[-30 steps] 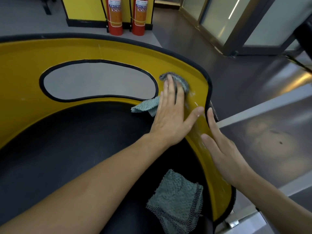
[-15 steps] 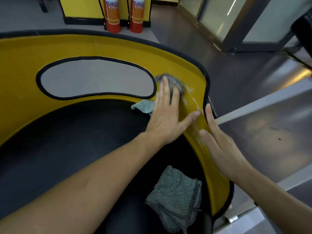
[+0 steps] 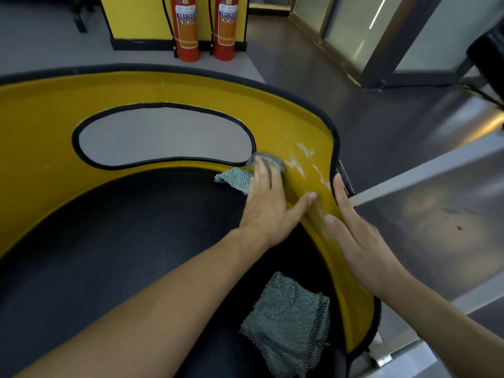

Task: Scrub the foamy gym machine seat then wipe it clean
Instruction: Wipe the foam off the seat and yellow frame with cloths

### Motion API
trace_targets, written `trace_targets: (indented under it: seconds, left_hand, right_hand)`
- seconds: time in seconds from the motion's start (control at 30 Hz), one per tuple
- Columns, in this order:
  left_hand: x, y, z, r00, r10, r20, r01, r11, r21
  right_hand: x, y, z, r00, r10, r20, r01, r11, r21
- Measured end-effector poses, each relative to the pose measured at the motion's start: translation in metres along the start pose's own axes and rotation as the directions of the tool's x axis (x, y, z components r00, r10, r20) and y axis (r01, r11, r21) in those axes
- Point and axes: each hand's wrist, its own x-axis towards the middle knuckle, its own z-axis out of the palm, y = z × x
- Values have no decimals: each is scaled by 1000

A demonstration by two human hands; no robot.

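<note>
Head view: the left hand (image 3: 268, 205) has its fingers (image 3: 261, 175) straight, pressing one cloth (image 3: 234, 180) onto the yellow seat shell (image 3: 191, 88) beside white foam streaks (image 3: 302, 154). The right hand (image 3: 362, 244), fingers straight, rests flat on the shell's edge. A second cloth (image 3: 286, 320) lies on the black pad (image 3: 109, 241). Two fire extinguishers (image 3: 186, 28) stand behind.

Grey cloth (image 3: 235, 180) on foamy yellow seat (image 3: 41, 126)

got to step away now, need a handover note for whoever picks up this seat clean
Left hand: flat, pressing the scrub cloth on the yellow seat shell, beside the cutout.
Right hand: flat on the shell's right edge, holding nothing.
Spare cloth lies on the black pad.
Done: nothing finished.
Left: scrub the foam streaks right of the scrub cloth, then wipe.
</note>
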Motion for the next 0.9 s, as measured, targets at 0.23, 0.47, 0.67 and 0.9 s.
trace_targets:
  seconds: [0.23,0.47,0.67,0.9]
  left_hand:
    - [-3,-19,7,993,-33,114,18,991,135]
    - [-7,17,1,997,73,-11,-74,979,-189]
    - [-5,-5,10,983,-89,162,102,992,-70]
    - [-1,-5,6,988,-104,115,130,962,-242]
  right_hand:
    - [0,-2,0,1000,22,2,-22,1000,3]
    - [0,-2,0,1000,23,-1,-23,1000,21]
    - [1,-3,0,999,44,1,-44,999,24]
    - [0,-1,-1,998,54,12,-54,998,17]
